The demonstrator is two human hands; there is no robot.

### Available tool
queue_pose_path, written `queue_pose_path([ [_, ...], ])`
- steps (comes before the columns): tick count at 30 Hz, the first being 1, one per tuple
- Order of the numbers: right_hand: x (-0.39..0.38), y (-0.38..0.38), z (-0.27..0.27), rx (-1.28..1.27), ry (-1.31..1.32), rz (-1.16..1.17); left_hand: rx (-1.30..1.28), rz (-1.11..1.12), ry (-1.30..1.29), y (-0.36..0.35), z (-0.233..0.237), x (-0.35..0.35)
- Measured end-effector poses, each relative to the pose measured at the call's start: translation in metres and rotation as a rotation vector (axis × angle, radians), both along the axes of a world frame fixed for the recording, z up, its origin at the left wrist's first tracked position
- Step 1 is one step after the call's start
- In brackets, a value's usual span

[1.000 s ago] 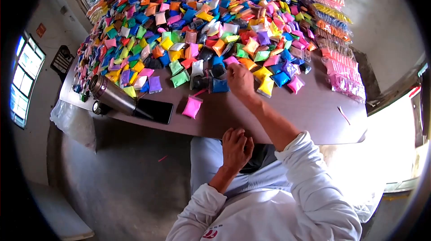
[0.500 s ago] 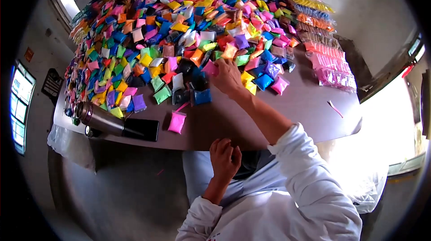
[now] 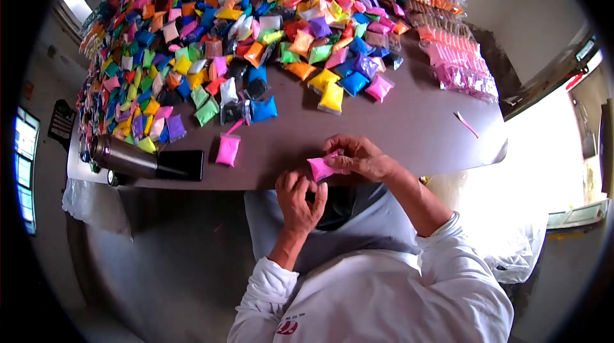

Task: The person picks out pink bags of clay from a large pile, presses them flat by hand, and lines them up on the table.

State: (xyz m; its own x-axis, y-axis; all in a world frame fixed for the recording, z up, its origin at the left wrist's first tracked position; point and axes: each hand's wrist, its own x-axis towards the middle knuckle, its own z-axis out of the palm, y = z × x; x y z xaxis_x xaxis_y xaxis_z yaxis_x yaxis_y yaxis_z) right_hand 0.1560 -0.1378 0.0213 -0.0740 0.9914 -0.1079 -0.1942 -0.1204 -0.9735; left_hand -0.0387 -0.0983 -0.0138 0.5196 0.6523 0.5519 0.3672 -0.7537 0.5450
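Observation:
My right hand (image 3: 361,159) pinches a small pink packet (image 3: 320,168) between thumb and fingers, just above the table's front edge. Close beside its lower left corner is my left hand (image 3: 299,203), fingers curled in with the thumb near the index finger; anything inside them is hidden. Another pink packet (image 3: 228,150) lies on the table to the left, with a thin pink strip (image 3: 235,126) at its top edge. Beyond both hands spreads a large heap of small colourful packets (image 3: 256,30).
A metal flask (image 3: 125,155) and a dark phone (image 3: 181,165) lie at the table's left front. Rows of bagged packets (image 3: 451,49) line the right side. A pink strip (image 3: 467,124) lies on the table (image 3: 409,141) at right. Clear plastic (image 3: 521,250) hangs lower right.
My right hand has drawn back from the heap towards me, bringing the pink packet along. My left hand has risen slightly to meet it. The view has shifted a little.

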Motion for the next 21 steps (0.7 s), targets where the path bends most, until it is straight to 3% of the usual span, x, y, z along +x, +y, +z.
queue_pose_path([
  [8, -0.009, 0.0, 0.008, -0.052, -0.019, 0.122, -0.089, -0.021, -0.025, -0.001, -0.004, -0.006],
  [10, -0.014, 0.004, 0.019, 0.055, -0.564, 0.125, -0.07, -0.009, -0.028, 0.0, -0.009, -0.006],
  [19, -0.023, -0.001, -0.006, 0.039, -0.11, 0.043, 0.001, -0.046, -0.074, 0.0, -0.003, -0.002],
  [21, -0.025, 0.0, -0.002, 0.036, -0.082, 0.037, -0.082, -0.05, -0.166, 0.002, -0.006, -0.002],
])
